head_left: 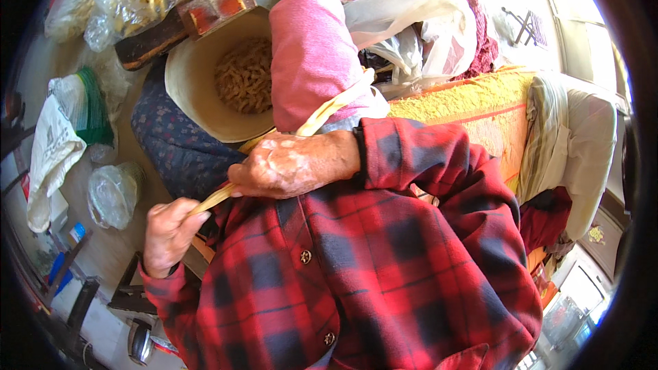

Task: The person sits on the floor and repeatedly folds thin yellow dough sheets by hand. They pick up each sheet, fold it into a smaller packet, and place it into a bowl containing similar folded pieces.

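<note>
A pale yellow twisted strand (218, 199), which looks like dry plant fibre, stretches between my two hands. My left hand (172, 234) pinches its lower left end between thumb and fingers. Closed around the strand further along is my right hand (293, 164), in front of my red and black checked shirt. Beyond it, a thicker plaited length (331, 108) crosses the pink cloth (313, 56) over what looks like my raised knee. Some of the same material shows beneath the right hand. The fingertips of the right hand are partly hidden.
A deep, pale round container (190, 92) holds brownish curled pieces. Past it stands a worn wooden bench (154, 41) beside clear plastic bags (128, 0). Plastic bags and a green and white sack (95, 108) lie at left. A yellow-orange cloth (462, 97) covers the seat at right.
</note>
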Demonstrator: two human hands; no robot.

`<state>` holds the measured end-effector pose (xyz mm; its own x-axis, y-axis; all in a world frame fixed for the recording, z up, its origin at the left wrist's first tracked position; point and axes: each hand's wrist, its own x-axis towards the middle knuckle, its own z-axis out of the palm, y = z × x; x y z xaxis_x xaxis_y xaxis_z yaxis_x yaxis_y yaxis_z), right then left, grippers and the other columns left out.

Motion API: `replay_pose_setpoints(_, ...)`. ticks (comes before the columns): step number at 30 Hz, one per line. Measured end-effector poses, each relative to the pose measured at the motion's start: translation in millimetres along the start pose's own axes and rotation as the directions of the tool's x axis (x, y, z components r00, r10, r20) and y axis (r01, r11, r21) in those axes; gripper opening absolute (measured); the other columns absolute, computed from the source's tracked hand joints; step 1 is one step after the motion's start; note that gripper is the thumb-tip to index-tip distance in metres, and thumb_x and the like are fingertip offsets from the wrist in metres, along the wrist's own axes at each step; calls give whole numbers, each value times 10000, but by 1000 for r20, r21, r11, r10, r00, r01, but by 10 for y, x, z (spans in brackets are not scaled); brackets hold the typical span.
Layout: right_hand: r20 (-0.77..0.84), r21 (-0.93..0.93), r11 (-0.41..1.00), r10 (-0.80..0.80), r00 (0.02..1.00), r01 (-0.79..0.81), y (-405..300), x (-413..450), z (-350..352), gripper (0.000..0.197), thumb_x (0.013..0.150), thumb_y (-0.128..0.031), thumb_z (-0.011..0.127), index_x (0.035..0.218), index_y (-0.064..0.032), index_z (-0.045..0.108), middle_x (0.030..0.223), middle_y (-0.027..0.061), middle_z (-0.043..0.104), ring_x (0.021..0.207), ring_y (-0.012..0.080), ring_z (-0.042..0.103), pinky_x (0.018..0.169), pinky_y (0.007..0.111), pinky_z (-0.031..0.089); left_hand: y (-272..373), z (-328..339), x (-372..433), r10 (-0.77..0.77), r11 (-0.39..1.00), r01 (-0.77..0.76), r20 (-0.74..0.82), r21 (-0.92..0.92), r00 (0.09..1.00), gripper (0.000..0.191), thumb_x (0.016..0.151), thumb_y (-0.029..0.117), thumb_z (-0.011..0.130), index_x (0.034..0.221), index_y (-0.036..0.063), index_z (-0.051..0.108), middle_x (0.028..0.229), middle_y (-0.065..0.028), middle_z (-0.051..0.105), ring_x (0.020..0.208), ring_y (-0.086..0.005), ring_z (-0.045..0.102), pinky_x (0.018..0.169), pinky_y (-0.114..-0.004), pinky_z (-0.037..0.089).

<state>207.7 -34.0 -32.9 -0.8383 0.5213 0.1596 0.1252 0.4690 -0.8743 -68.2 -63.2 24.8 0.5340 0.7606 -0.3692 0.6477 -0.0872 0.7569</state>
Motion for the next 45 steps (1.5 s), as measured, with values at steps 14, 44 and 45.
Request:
replay_pose_setpoints(14, -382, 101, 985, -91, 920, 140, -77, 417, -26, 222, 890, -187, 534, 795, 1, 464, 524, 185, 485, 514, 380, 566, 446, 468, 424, 283, 117, 319, -124, 345, -571, -639, -745, 759, 255, 969, 215, 509, 921, -16, 606, 839, -92, 572, 595, -94, 438, 542, -258, 334)
replay_pose_setpoints(44, -291, 450, 880, 308, 906, -155, 150, 28, -83, 308, 1013, -246, 409, 926, 14, 549, 670, 32, 496, 588, 116, 455, 522, 278, 386, 108, 624, 712, -175, 629, -368, -586, -685, 791, 263, 806, -6, 711, 1043, -7, 597, 1134, -105, 583, 919, -140, 601, 798, -259, 507)
replay_pose_setpoints(45, -93, 668, 685, 464, 881, -290, 135, 13, -92, 323, 1012, -255, 411, 935, 22, 560, 668, 47, 506, 597, 133, 475, 520, 289, 399, 85, 641, 724, -251, 519, -366, -547, -772, 798, 262, 811, -7, 707, 1047, -5, 593, 1137, -108, 585, 926, -142, 603, 811, -262, 508)
